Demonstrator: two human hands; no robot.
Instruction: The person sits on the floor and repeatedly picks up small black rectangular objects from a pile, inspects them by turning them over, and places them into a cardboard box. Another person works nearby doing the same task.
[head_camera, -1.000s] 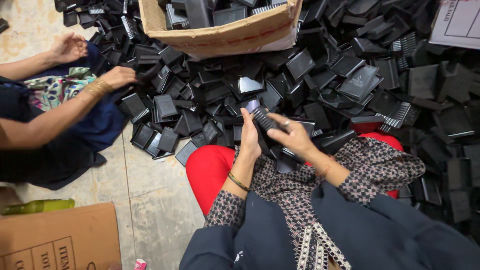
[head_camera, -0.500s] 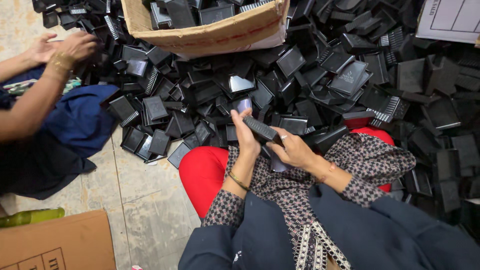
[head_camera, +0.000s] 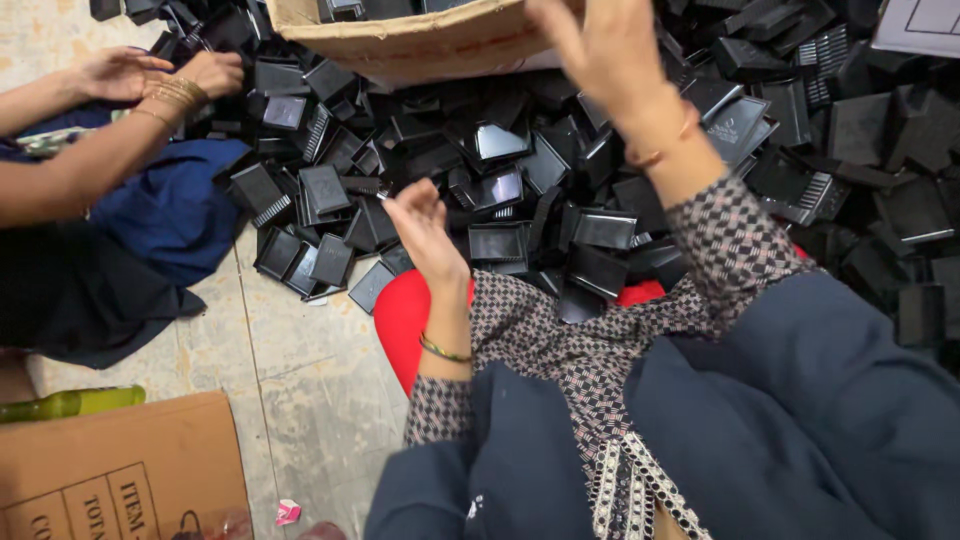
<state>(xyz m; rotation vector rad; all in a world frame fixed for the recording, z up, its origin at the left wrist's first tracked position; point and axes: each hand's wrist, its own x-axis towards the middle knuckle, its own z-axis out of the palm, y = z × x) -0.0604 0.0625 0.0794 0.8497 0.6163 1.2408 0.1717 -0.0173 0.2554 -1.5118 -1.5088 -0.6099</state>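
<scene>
Soft even daylight, faint shadows, glossy glints on black plastic parts (head_camera: 500, 140), motion blur on raised right hand (head_camera: 600, 50)

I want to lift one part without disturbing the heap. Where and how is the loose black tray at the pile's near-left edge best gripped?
Judging by its pose, pinch the black tray by its outer rim, coming from the bare floor side: it lies flat at the pile's edge.

Worn, mottled stone-tile floor (head_camera: 300, 400), evenly lit.
</scene>
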